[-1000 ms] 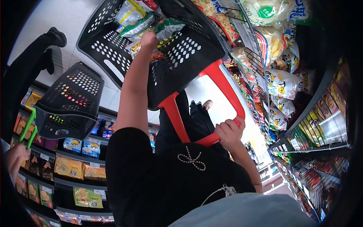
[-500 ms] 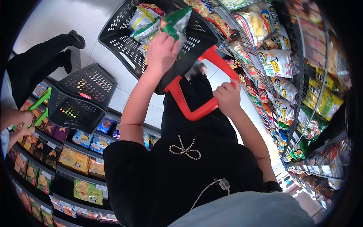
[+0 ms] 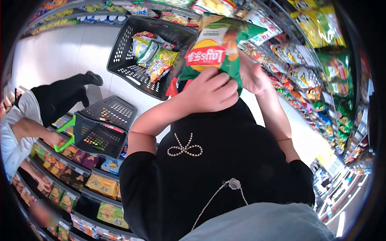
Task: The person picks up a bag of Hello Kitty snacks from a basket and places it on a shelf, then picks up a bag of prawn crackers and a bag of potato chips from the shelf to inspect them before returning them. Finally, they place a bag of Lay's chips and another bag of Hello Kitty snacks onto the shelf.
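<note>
Facing the camera, the green, pillow-shaped, glossy-film crisp bag (image 3: 209, 42) is gripped along its near edge by the curled left hand (image 3: 213, 91). Since the previous view, it has been brought clear of the black perforated plastic basket (image 3: 120, 48) and its printed front exposed, apparently permitting inspection. The right hand (image 3: 256, 80) is partly hidden behind the bag; its grip cannot be determined.

The black short-sleeved top (image 3: 237, 160) bears a beaded bow (image 3: 184, 150).
</note>
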The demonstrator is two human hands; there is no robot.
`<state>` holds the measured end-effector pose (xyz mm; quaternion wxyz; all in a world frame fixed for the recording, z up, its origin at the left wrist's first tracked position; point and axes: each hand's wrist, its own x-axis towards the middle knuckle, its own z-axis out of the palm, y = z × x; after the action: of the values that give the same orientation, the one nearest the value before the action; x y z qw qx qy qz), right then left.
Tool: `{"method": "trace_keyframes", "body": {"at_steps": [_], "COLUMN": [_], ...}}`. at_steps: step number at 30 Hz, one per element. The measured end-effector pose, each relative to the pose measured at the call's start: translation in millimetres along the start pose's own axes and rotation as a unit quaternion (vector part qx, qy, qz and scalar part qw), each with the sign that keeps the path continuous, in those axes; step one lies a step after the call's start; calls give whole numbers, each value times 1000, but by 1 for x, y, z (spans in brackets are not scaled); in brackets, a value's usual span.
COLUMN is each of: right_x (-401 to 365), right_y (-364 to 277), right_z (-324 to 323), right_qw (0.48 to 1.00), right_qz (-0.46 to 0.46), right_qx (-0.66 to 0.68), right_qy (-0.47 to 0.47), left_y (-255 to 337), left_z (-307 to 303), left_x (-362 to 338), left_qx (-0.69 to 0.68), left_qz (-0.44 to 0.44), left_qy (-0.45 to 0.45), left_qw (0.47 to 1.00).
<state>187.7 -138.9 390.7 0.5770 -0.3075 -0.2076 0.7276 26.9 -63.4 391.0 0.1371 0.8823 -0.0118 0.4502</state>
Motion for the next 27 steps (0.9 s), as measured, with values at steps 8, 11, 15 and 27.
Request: {"method": "trace_keyframes", "body": {"at_steps": [8, 11, 15, 27], "right_x": [-52, -69, -92, -130], "right_y": [-9, -11, -19, -49], "right_z": [-26, -40, -56, -66], "right_qw": [985, 979, 973, 970], "right_qz": [-10, -20, -66, -11], "right_qx": [-36, -17, -12, -188], "right_qy": [168, 201, 220, 152], "left_y": [33, 38, 31, 6], "left_z": [51, 59, 53, 89], "left_x": [20, 35, 48, 44], "left_qx": [-44, -75, -108, -628], "left_qz": [119, 132, 78, -508], "left_qy": [-186, -176, -114, -83], "left_qw": [974, 973, 984, 584]}}
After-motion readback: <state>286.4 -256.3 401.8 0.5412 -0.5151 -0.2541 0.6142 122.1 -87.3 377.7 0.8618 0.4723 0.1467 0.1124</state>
